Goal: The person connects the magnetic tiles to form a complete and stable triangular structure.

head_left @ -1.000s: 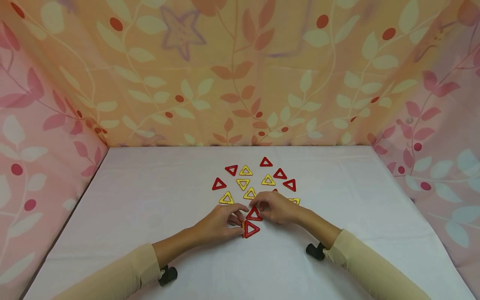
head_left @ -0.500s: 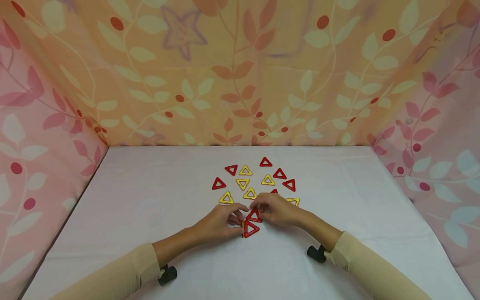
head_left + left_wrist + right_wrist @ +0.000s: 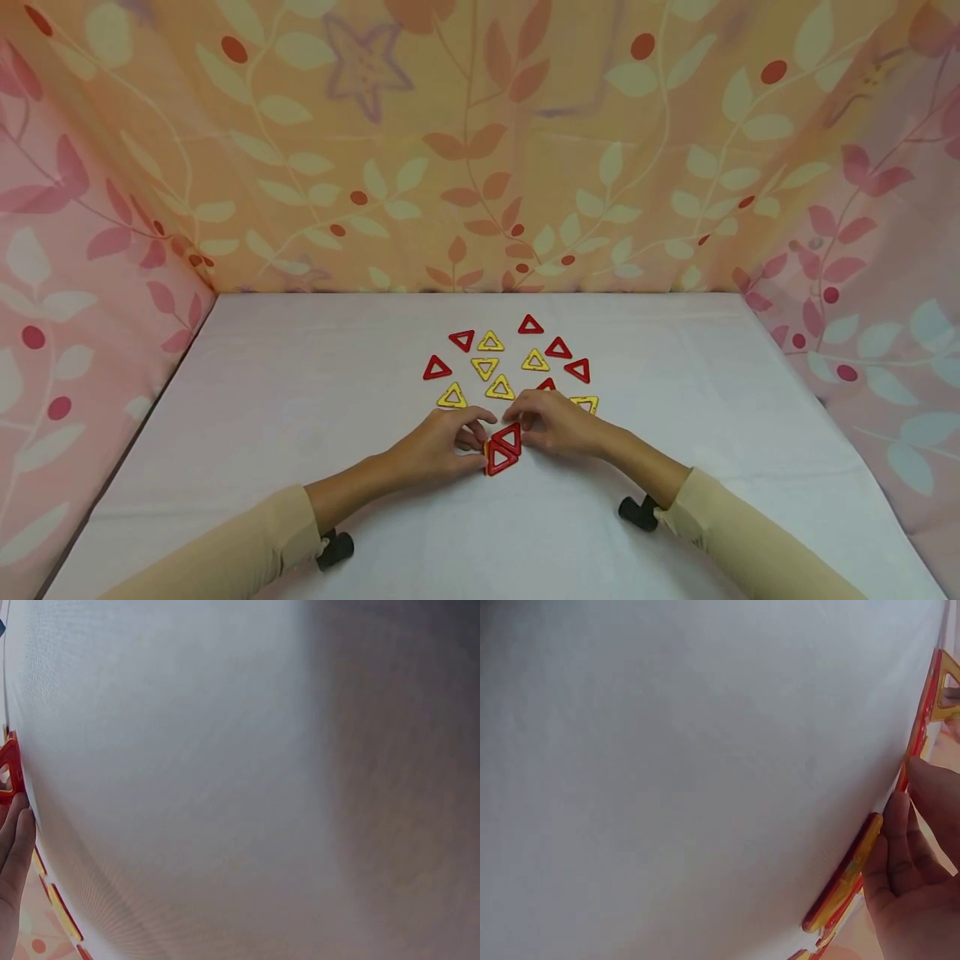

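Two red triangular magnetic tiles lie side by side, the lower tile (image 3: 492,460) and the upper tile (image 3: 518,439), their edges meeting or nearly so. My left hand (image 3: 438,446) holds an upright triangular tile at the left edge of the lower one. This upright tile shows a red face (image 3: 16,769) in the left wrist view and a yellow face (image 3: 939,713) in the right wrist view. At the right side of the upper tile, my right hand (image 3: 558,425) pinches it with thumb and fingers. Its fingertips partly hide the tile's edge.
Several loose red tiles (image 3: 437,374) and yellow tiles (image 3: 452,404) lie scattered beyond the hands on the white-covered table (image 3: 300,367). One red tile (image 3: 548,384) is partly behind the right hand. A patterned curtain (image 3: 420,167) stands along the table's back edge.
The upper red tile has turned and come down against the lower tile. My right hand has moved slightly toward me with it. The left hand has stayed in place.
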Motion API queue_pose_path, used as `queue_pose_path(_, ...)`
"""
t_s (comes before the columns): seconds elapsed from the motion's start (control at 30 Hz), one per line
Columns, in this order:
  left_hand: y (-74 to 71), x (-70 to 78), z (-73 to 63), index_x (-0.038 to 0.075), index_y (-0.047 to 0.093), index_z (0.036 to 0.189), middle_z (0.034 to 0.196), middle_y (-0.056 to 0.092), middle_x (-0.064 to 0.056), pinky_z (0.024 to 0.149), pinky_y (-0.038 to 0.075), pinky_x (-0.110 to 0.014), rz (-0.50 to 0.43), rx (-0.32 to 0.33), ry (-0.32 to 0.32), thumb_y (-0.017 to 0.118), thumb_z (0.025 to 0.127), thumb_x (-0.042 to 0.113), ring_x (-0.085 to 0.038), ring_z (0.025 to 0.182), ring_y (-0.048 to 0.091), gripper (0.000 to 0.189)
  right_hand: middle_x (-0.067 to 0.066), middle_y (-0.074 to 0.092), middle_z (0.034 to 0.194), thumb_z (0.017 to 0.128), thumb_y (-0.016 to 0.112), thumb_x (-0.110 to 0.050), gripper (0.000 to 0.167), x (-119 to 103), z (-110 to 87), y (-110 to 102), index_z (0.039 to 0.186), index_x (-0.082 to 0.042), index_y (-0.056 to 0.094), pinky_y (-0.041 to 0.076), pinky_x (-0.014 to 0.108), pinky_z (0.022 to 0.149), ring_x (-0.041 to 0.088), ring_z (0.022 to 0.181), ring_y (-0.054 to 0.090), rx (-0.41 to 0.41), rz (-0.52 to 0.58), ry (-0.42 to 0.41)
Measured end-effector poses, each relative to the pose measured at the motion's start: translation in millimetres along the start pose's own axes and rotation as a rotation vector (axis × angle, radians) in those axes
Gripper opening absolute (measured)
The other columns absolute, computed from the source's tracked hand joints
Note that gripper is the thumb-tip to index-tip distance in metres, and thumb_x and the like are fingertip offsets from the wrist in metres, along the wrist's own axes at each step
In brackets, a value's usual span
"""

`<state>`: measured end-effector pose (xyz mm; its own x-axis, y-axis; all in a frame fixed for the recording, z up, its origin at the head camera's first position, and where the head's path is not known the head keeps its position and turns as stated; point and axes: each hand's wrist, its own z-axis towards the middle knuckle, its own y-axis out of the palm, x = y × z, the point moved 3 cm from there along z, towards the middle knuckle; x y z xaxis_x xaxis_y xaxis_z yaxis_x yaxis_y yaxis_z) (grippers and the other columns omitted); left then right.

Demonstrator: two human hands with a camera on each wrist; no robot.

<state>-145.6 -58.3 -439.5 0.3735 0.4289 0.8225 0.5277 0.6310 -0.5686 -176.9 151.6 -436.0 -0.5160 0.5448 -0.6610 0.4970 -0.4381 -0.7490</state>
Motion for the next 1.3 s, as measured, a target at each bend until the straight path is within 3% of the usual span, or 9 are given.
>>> queue_pose_path(0.23, 0.3, -2.2, -0.1, 0.011, 0.06, 0.127, 0.1, 0.068, 0.004, 0.083, 0.054, -0.02, 0.0, 0.005, -0.009, 0.081, 0.085, 0.015, -0.004, 0.089, 0.068, 0.048, -0.002, 0.065, 0.105, 0.088, 0.073, -0.005, 0.029, -0.1, 0.3, 1.4, 0.117, -0.01, 0.071, 0.052, 0.027, 0.082, 0.014, 0.089, 0.059, 0.003, -0.036, -0.009)
queue_pose_path(0.7, 0.5, -0.5, -0.5, 0.008, 0.059, 0.129, 0.1, 0.068, 0.003, 0.085, 0.054, -0.022, -0.011, 0.003, -0.009, 0.081, 0.084, 0.012, -0.007, 0.09, 0.068, 0.05, -0.002, 0.065, 0.098, 0.085, 0.078, -0.012, 0.027, -3.9, -0.6, 0.9, 0.112, -0.006, 0.074, 0.05, 0.025, 0.074, 0.009, 0.082, 0.053, 0.036, -0.163, 0.051)
queue_pose_path(1.3, 0.2, -1.8, 1.7, 0.007, 0.055, 0.132, 0.097, 0.067, 0.004, 0.084, 0.055, -0.022, -0.03, -0.007, -0.004, 0.081, 0.084, 0.013, -0.004, 0.088, 0.067, 0.055, -0.003, 0.066, 0.098, 0.086, 0.078, -0.014, 0.026, -6.0, -3.6, 0.2, 0.11, -0.007, 0.073, 0.051, 0.026, 0.075, 0.01, 0.082, 0.055, 0.056, -0.139, 0.093)
